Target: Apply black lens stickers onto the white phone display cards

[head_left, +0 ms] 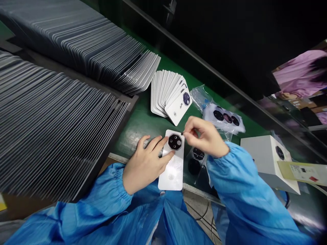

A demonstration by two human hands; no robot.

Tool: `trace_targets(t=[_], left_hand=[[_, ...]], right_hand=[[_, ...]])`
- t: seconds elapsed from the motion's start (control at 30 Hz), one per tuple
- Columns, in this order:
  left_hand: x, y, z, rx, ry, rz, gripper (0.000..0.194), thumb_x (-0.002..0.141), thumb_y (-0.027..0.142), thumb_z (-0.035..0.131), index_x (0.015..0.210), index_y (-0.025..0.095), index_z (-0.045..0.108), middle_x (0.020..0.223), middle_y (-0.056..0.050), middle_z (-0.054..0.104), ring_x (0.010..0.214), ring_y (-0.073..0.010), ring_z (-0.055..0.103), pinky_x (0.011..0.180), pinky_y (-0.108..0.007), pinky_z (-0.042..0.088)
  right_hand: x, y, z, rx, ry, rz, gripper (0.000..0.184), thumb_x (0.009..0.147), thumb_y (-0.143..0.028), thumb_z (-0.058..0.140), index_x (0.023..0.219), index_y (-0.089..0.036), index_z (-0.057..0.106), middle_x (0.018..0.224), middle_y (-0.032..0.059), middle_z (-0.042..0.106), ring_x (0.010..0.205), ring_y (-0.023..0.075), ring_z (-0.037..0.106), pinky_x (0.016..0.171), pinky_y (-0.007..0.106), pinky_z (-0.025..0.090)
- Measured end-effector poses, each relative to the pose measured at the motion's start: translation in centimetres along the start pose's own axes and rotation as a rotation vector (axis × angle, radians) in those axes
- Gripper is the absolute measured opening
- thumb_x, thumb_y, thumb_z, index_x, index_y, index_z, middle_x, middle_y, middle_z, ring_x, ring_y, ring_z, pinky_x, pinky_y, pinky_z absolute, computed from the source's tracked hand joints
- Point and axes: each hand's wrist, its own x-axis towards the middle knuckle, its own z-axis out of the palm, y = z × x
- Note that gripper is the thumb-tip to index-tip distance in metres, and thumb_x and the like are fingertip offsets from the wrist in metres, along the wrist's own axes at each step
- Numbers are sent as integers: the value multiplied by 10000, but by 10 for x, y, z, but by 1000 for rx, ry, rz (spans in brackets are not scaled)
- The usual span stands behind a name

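Observation:
A white phone back cover [170,170] with a black round camera plate [175,142] lies at the bench's front edge. My left hand [148,161] rests on it with fingers spread, the fingertips beside the camera plate. By the cover's upper right corner, my right hand [203,136] is closed in a pinch; a tiny dark bit shows at its fingertips, too small to name. Behind, a fanned pile of white covers [170,92] leans over, the front one bearing a camera plate. Dark round plates [194,166] in clear film lie under my right forearm.
Long rows of thin panels stand in racks [46,129] on the left. A clear bag with round plates [227,117] lies at the back right, near a white box [265,158] with a yellowish labelled strip. A person in pink [301,73] is farther off.

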Motion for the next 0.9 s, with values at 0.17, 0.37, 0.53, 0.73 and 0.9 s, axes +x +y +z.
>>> trace_targets(t=[0.17,0.37,0.53,0.73,0.9], left_hand=[[0,0,0,18,14,11,298,870,247,477,1144,303,580,1330,-113,512,1188,-302,470,946,-547,334],[0,1,0,40,15,1,284,881,257,461,1128,317,587,1338,-93,508,1193,-295,465,959,-546,324],[-1,1,0,60,-2,2,286,877,265,466,1129,323,588,1328,-97,519,1187,-305,470,955,-550,323],[2,1,-1,77,-18,14,294,881,268,456,1141,323,582,1330,-105,517,1188,-304,469,957,-541,325],[3,1,-1,72,-26,14,299,881,263,457,1143,331,584,1334,-96,514,1185,-302,468,959,-547,321]], right_hand=[[-1,-3,4,-229,-120,19,83,825,-142,502,761,-160,550,738,-1,542,639,84,493,593,196,377],[-14,10,31,-378,-171,21,124,857,-172,500,774,-172,593,762,1,577,648,104,474,614,242,311],[-15,7,34,-467,-138,-14,186,879,-194,467,750,-163,596,733,10,582,644,118,443,613,277,258],[-16,9,35,-506,-81,-58,183,870,-184,467,737,-166,591,710,4,580,640,126,433,612,290,232],[-16,10,27,-508,-27,-54,191,890,-188,431,781,-159,585,766,12,589,694,129,457,647,290,243]])
